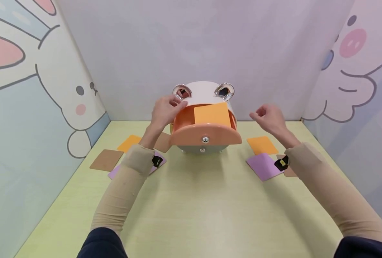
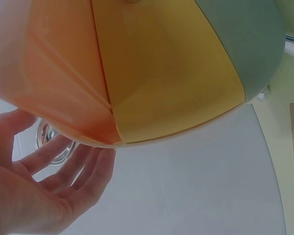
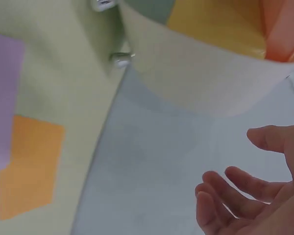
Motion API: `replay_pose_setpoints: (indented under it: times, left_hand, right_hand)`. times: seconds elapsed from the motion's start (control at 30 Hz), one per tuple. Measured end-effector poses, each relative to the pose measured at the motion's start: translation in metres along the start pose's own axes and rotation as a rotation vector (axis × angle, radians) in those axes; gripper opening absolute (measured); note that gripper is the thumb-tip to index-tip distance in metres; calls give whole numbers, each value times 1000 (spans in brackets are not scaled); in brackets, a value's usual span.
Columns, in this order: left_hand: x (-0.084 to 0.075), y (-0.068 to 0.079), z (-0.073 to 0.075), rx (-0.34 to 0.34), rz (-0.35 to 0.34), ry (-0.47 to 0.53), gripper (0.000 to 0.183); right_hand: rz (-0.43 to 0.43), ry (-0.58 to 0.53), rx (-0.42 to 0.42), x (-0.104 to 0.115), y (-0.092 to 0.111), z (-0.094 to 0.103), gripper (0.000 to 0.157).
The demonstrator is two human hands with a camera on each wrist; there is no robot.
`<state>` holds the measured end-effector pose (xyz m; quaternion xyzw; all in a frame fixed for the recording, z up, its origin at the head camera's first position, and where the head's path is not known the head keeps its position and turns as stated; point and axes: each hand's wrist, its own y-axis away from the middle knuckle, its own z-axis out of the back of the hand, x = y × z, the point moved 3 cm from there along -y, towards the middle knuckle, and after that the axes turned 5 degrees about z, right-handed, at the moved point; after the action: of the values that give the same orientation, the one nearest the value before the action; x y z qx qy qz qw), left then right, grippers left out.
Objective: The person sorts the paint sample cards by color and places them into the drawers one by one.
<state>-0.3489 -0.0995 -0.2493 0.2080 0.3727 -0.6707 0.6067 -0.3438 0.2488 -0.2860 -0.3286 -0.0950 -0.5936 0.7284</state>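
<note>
A frog-shaped drawer box (image 1: pixel 204 89) with a white shell and silver ring eyes stands on the table. Its orange top drawer (image 1: pixel 191 134) is pulled out, and an orange card (image 1: pixel 212 114) sits upright in it, sticking out above the front. My left hand (image 1: pixel 166 113) rests its fingertips on the shell's upper left edge beside one ring eye, fingers loosely bent. In the left wrist view the fingers (image 2: pixel 95 171) lie along the outside of the rim. My right hand (image 1: pixel 270 118), loosely curled with nothing in it, hovers to the right of the box, apart from it.
Left of the box lie brown cards (image 1: pixel 107 160), an orange card (image 1: pixel 129 143) and purple card areas partly under my sleeve. To the right are an orange card (image 1: pixel 262 145), a purple card (image 1: pixel 263 166) and a brown card partly hidden. Cartoon-printed walls (image 1: pixel 81 71) enclose the table.
</note>
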Motion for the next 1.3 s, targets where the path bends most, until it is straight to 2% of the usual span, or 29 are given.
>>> replay_pose_setpoints:
  times: [0.13,0.37,0.53,0.6,0.73,0.83,1.03,1.3]
  left_hand:
    - [2,-1,-1,2,9,2,38]
    - [1,-2,1,2,20,5,38]
    - [0,-2,1,3,18,18,37]
    - [0,-2,1,1,16,17,37]
    - [1,-2,1,1,15,12,37]
    - [0,-2,0,7,18,12,37]
    - [-1,-2,0,1,16,6,37]
    - [-1,-2,0,-3,9,-6,38]
  right_hand:
    - [-87,32,80,-33,0,-8,56]
    - [-118,97,131,-55,-5,-12,76]
    - [-206,161,229,-85,0,-26,91]
    - [-241,179,282,-97,5,-34,94]
    - [-322,158,394,-114,16,-52,84]
    - [-380,160,446,-118,22,-62,76]
    - [-366,239,450,-112,21,-74,75]
    - [-373,251,452,-108,18,-78,74]
